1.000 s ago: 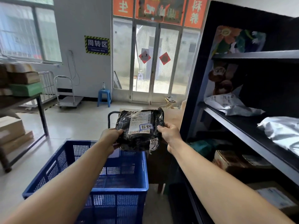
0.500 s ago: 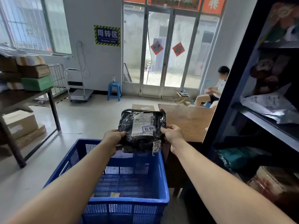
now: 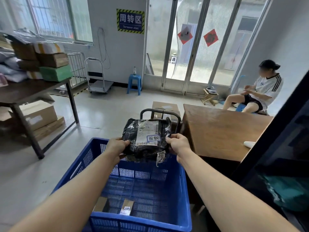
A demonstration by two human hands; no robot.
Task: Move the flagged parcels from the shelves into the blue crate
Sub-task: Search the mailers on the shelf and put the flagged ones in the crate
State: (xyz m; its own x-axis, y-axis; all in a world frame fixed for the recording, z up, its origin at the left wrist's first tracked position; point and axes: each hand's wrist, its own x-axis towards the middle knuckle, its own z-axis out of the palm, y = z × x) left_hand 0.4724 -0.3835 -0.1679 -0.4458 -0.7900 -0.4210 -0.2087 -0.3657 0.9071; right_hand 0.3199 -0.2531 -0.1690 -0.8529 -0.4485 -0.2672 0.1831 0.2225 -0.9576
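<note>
A black plastic-wrapped parcel (image 3: 146, 139) hangs above the far end of a blue crate (image 3: 183, 185) in a parcel depot, pinched at its two lower corners by a worker seen only from the forearms down. The left hand (image 3: 117, 146) grips the left edge with thumb on top and fingers beneath; the right hand (image 3: 178, 144) clamps the opposite edge the same way. The glossy film is creased and catches the window light, and the bundle bulges between the hands, which suggests soft, fairly light contents, likely clothing, and nothing stiff. The wrap looks slick, so the edges where film bunches under the thumbs seem the surest hold; a loose strip of tape with a QR code (image 3: 161, 155) dangles from the lower right corner and would be a poor place to grab. A white shipping label (image 3: 147, 133) carries a barcode and small print too fine to read, and over it sits a blue-bordered sticker (image 3: 153, 138) handwritten with two characters that appear to read 超期. On the wall behind, a hazard-striped sign (image 3: 130, 21) reads 周转区, with English below that looks like "Turnover Area". Two small flat packets (image 3: 127, 207) lie on the crate floor near its front wall, one with a tiny printed label
</note>
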